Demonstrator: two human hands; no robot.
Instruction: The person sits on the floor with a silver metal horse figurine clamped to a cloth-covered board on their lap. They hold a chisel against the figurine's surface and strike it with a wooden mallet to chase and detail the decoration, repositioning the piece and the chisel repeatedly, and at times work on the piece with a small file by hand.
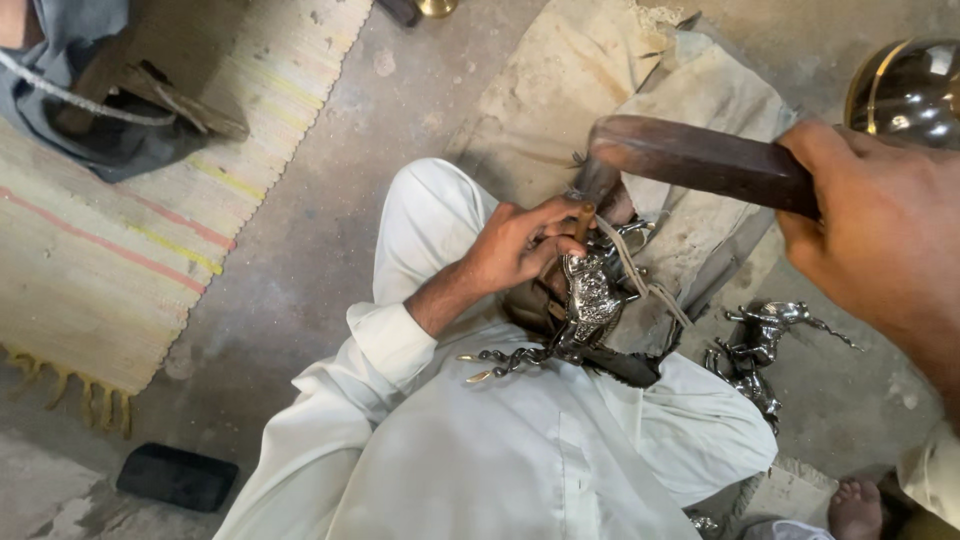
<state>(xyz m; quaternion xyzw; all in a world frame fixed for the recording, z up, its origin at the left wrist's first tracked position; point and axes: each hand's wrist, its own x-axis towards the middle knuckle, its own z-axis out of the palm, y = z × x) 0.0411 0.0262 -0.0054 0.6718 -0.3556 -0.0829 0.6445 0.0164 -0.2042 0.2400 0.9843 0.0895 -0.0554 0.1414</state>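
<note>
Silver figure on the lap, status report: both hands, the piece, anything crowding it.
Left hand pinching a small tool onto silver figure. Right hand gripping dark wooden mallet, raised. Cord lies across figure; second metal figure lies apart on floor.

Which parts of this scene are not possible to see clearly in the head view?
- Wooden mallet: its striking end is motion-blurred; the right hand covers the handle.
- Thin tool under the left hand: fingers hide most of it.
- Silver figure: lower part hidden by dark straps.
- Shiny metal vessel: cut off by the right edge.
</note>
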